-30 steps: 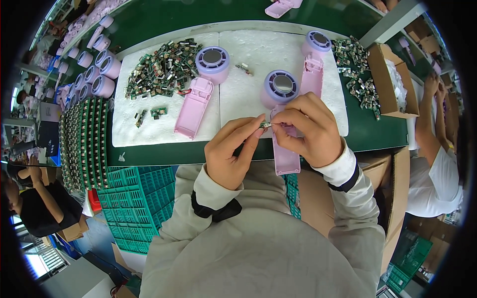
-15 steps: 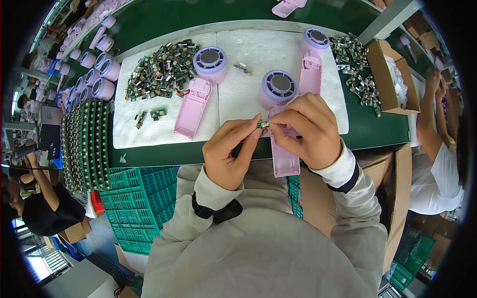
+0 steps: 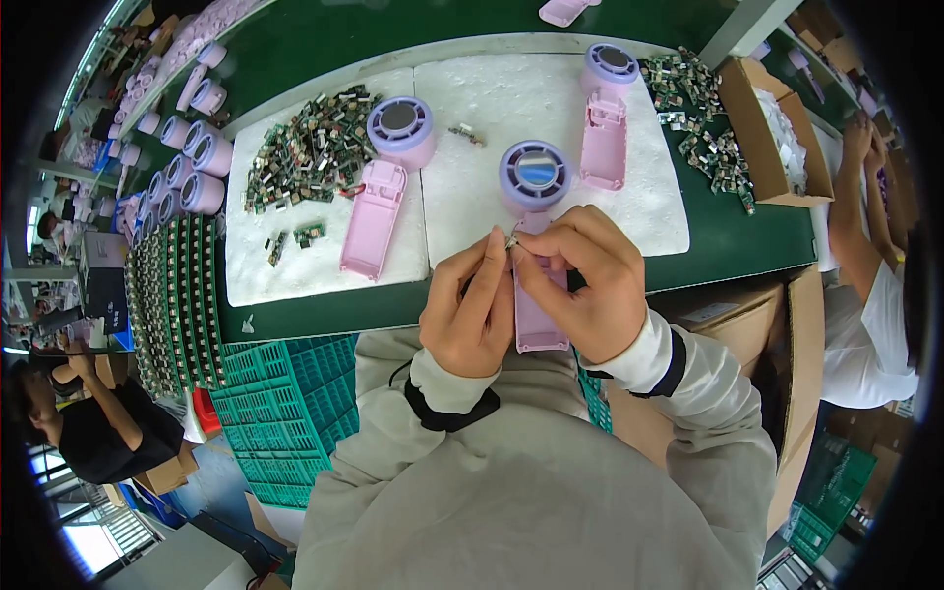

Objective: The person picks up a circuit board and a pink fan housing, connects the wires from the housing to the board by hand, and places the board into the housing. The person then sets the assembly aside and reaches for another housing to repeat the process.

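both hands are working right at the near edge of the green bench [image 3: 747, 236], so there's not much room in front: the white foam mat [image 3: 551, 108] stops just beyond the knuckles and the bench edge runs under the wrists. more open space is out on the mat between the fan bodies.

the left hand [image 3: 472, 310] has thumb and forefinger pressed together, pinching a tiny metal part [image 3: 513, 236] at its fingertips. the right hand [image 3: 588, 280] is curled over the pink handheld fan [image 3: 536, 246], fingertips meeting the left ones at that same small part, gripping the handle. the fan sits between the 2 hands, its long axis running away from the person: round purple head [image 3: 534, 177] at the far end on the mat, pink handle pointing back toward the body and hanging past the bench edge.

2 more fans lie on the foam, 1 to the left [image 3: 379, 187] and 1 farther right [image 3: 605, 118], both head-away too.

containers: a cardboard box [image 3: 757, 138] on the right holds something white, can't tell what. green plastic crates [image 3: 285, 413] sit below the bench on the left. loose small components are piled on the left mat [image 3: 305, 157] and on the right [image 3: 703, 128].

another person's arm [image 3: 855, 226] reaches in at the far right.
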`<state>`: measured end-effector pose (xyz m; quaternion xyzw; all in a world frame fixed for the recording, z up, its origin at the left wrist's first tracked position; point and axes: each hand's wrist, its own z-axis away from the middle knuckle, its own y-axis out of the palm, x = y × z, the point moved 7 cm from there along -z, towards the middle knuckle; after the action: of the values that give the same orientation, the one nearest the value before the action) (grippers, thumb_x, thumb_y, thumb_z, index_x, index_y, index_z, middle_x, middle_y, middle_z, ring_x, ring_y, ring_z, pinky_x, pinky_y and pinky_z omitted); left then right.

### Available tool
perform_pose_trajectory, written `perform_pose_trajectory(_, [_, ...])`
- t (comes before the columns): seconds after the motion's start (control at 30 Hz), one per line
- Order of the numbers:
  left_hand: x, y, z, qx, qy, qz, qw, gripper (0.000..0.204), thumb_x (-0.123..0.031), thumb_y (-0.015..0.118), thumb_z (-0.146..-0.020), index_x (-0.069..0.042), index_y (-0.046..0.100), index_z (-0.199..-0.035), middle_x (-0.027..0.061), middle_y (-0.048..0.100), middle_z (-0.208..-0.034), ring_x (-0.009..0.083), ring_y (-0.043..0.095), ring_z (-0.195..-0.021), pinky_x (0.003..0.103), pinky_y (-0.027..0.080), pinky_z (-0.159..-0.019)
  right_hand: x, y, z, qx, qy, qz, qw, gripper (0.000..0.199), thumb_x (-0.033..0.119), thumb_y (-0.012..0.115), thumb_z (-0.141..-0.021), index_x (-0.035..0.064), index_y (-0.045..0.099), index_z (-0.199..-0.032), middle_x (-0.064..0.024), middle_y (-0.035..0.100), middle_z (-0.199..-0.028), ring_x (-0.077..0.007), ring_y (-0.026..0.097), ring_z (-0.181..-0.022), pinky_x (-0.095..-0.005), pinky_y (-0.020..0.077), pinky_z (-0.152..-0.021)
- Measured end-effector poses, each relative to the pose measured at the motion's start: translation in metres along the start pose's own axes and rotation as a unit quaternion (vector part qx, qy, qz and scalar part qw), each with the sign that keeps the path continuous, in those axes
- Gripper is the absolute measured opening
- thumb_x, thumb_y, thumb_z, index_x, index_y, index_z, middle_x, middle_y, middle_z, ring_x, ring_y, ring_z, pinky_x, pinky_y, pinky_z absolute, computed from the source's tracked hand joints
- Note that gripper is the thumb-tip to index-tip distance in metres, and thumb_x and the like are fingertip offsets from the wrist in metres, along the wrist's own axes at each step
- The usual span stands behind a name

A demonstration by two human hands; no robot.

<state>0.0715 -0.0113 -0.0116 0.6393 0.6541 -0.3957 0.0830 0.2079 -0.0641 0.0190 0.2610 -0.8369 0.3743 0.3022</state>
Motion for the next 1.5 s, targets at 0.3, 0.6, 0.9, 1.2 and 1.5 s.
perform_pose_trajectory(0.3, [0.007,0.012,-0.014,0.143,-0.335,0.441,0.82,0.076,0.013,0.064,-0.091,-0.004,0.034,-0.159,0.0146,0.067,-0.118,0.0197,0.07,-0.096,0.029,0.055,-0.086,-0.006,-0.016,-0.002,0.0,-0.017,-0.044,0.999,0.022,0.001,0.08,-0.083,0.0014,0.073,-0.103,-0.0095,0.063,-0.092,-0.0192,0.058,-0.074,-0.0314,0.0488,-0.067])
perform_pose_trajectory(0.6, [0.051,0.046,-0.163,0.313,-0.403,0.371,0.776,0.059,-0.015,0.057,-0.103,0.004,0.031,-0.152,0.0215,0.067,-0.123,0.0331,0.074,-0.095,0.041,0.064,-0.084,-0.024,-0.027,-0.01,-0.052,-0.03,0.121,0.991,0.053,0.013,0.079,-0.087,0.004,0.056,-0.134,-0.0168,0.053,-0.125,-0.0312,0.055,-0.109,-0.0393,0.0455,-0.096])
perform_pose_trajectory(0.9, [0.143,0.113,-0.247,0.243,-0.17,-0.157,0.942,0.076,-0.018,0.066,-0.098,0.0,0.023,-0.159,0.0316,0.058,-0.134,0.0447,0.064,-0.12,0.047,0.052,-0.102,-0.044,-0.017,-0.013,-0.031,-0.032,0.137,0.99,0.054,0.013,0.079,-0.083,0.0054,0.058,-0.132,-0.016,0.056,-0.122,-0.0369,0.053,-0.115,-0.0443,0.0431,-0.101])
perform_pose_trajectory(1.2, [0.033,0.051,-0.147,0.368,0.305,-0.304,0.824,0.057,-0.006,0.072,-0.084,-0.004,0.057,-0.139,0.0185,0.063,-0.125,0.038,0.057,-0.125,0.043,0.044,-0.11,-0.039,-0.023,-0.013,-0.044,-0.041,0.288,0.956,0.056,0.011,0.078,-0.08,0.0075,0.059,-0.133,-0.0114,0.059,-0.114,-0.0322,0.057,-0.108,-0.0422,0.0455,-0.098])
perform_pose_trajectory(1.5, [0.017,0.04,-0.129,0.433,0.219,-0.221,0.846,0.019,-0.002,0.067,-0.086,-0.001,0.069,-0.105,0.0144,0.068,-0.09,0.0339,0.067,-0.093,0.044,0.053,-0.087,-0.005,-0.007,-0.005,0.108,-0.08,0.189,0.973,0.057,0.007,0.075,-0.083,0.0068,0.06,-0.138,-0.0092,0.062,-0.092,-0.0275,0.062,-0.083,-0.039,0.0517,-0.08])
